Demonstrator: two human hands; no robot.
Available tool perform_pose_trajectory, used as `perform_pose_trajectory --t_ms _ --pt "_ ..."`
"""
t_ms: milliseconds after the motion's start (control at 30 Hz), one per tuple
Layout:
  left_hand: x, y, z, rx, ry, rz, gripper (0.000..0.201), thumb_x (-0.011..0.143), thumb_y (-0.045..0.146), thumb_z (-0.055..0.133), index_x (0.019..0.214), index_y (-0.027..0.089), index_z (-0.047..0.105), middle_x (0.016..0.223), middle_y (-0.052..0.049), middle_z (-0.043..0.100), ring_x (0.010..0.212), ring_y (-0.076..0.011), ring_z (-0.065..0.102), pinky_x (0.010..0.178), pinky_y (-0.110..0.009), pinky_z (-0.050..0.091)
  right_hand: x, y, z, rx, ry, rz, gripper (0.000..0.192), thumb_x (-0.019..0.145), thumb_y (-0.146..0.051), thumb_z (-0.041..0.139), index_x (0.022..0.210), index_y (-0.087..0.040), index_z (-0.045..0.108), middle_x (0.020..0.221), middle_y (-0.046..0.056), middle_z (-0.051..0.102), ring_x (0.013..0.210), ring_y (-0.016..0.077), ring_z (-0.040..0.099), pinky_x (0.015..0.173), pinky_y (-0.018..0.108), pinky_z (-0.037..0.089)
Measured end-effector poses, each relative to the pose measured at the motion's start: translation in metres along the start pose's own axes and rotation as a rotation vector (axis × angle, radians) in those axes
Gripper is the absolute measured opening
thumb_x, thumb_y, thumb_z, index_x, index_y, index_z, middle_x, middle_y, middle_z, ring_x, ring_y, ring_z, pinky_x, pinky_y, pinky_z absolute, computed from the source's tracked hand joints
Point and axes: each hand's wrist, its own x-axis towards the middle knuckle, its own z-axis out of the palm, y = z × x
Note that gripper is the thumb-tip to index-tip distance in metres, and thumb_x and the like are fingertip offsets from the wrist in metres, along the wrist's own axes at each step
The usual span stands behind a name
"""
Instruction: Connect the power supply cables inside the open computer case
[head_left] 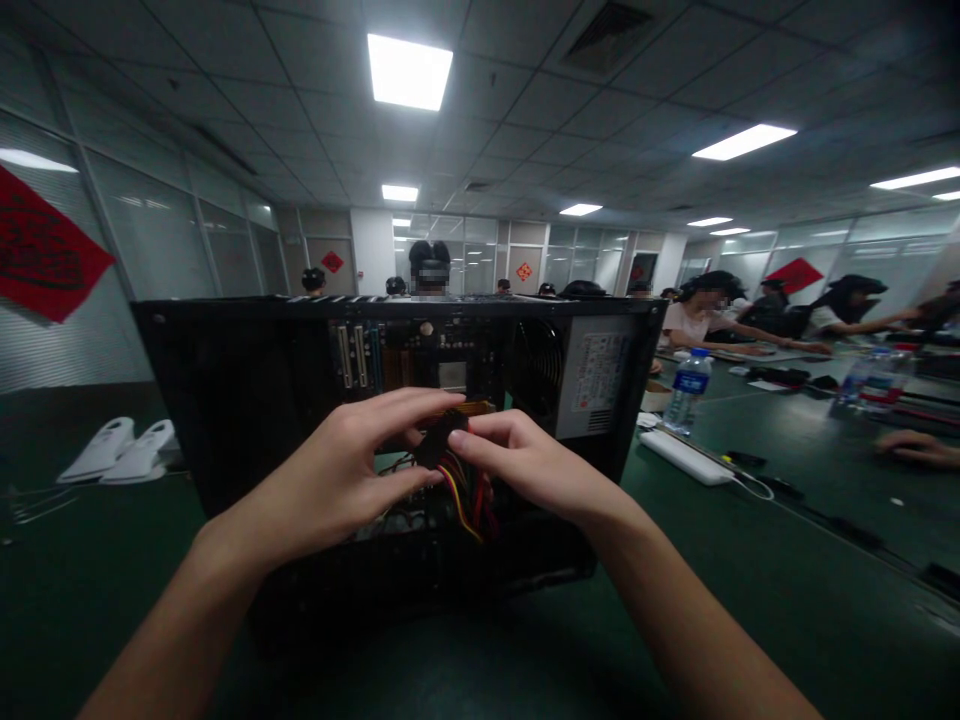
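Two hands meet in front of the open computer case (247, 400) on the green table (750, 580). Left hand (337, 475) and right hand (525, 460) both pinch the black plug (442, 438), its colored wires (461, 495) hanging down

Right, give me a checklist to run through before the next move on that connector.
1. Connector held by both hands: ok, left hand and right hand pinch it.
2. Wires free of snags: cannot tell, they drop into shadow.
3. Case open, side facing the person: ok.
4. Case steady on table: ok.
5. Matching socket located: cannot tell.
6. Bottle apart from case: ok.
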Motion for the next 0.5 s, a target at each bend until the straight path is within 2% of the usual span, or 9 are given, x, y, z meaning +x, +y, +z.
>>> perform_pose_trajectory --t_ms 133,300,500 --pt "-0.0007 -0.0019 0.0016 0.005 -0.017 0.007 0.055 0.087 0.032 0.072 0.141 0.027 0.057 0.134 -0.008 0.065 0.117 -0.0250 0.065 0.097 -0.038 0.058 0.0002 0.0033 -0.0005 -0.017 -0.027 0.018 0.054 0.090 -0.067 0.058 0.079 -0.014 0.062 0.067 -0.001 0.055 0.060 0.0097 0.047 0.054 0.022 0.036" --pt "-0.0009 -0.0081 0.0035 0.025 -0.013 0.008 0.060 0.086 0.032 0.073 0.143 0.026 0.056 0.136 -0.009 0.064 0.122 -0.0268 0.063 0.105 -0.043 0.053 0.0000 0.0004 0.0017 -0.105 0.018 0.021 0.055 0.091 -0.068 0.056 0.081 -0.014 0.062 0.070 -0.001 0.054 0.061 0.0103 0.047 0.053 0.022 0.035" --pt "0.0004 -0.0059 0.0032 0.027 -0.013 0.022 0.055 0.087 0.031 0.072 0.140 0.026 0.058 0.135 -0.009 0.065 0.123 -0.0268 0.062 0.105 -0.043 0.053 -0.0017 -0.0061 0.0039 0.002 -0.035 0.013 0.051 0.085 -0.065 0.066 0.084 -0.014 0.062 0.072 -0.001 0.057 0.064 0.0108 0.049 0.057 0.022 0.038"
